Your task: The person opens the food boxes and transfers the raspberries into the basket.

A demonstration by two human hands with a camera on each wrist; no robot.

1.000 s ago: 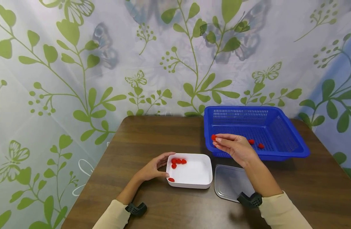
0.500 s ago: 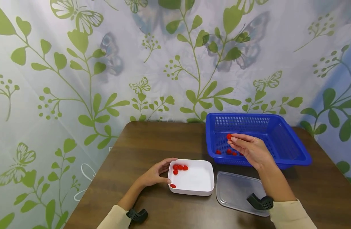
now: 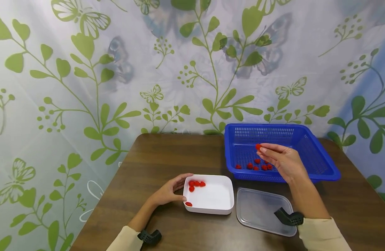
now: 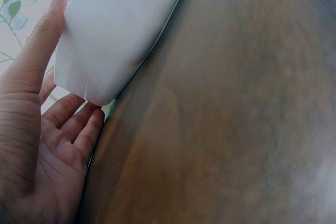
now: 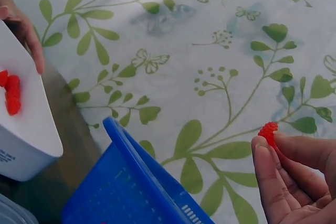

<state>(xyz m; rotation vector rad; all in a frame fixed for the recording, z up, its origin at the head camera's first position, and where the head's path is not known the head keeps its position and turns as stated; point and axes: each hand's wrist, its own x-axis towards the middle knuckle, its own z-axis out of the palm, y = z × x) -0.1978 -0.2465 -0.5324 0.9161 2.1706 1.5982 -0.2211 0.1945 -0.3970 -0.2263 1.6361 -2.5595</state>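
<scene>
My right hand (image 3: 284,161) is above the blue perforated basket (image 3: 328,164), pinching a red raspberry (image 5: 269,131) between thumb and fingertips. Below it, several more raspberries (image 3: 250,166) lie on the basket floor, partly hidden by the hand. A white rectangular container (image 3: 215,197) stands left of the basket. My left hand (image 3: 168,191) holds its left end, thumb at the near corner and fingers at the far one. Inside, several raspberries (image 3: 197,183) line the far left corner, and a single one (image 3: 188,204) sits in the near left corner.
A clear plastic lid (image 3: 264,211) lies on the brown wooden table (image 3: 179,153), in front of the basket and right of the container. Behind the table hangs a cloth (image 3: 179,69) printed with green leaves and butterflies. Each wrist wears a dark camera mount (image 3: 149,237).
My right hand has moved right, carrying the raspberry from the basket's left rim to above its middle. The left hand keeps its hold on the container. The head view has tilted up slightly.
</scene>
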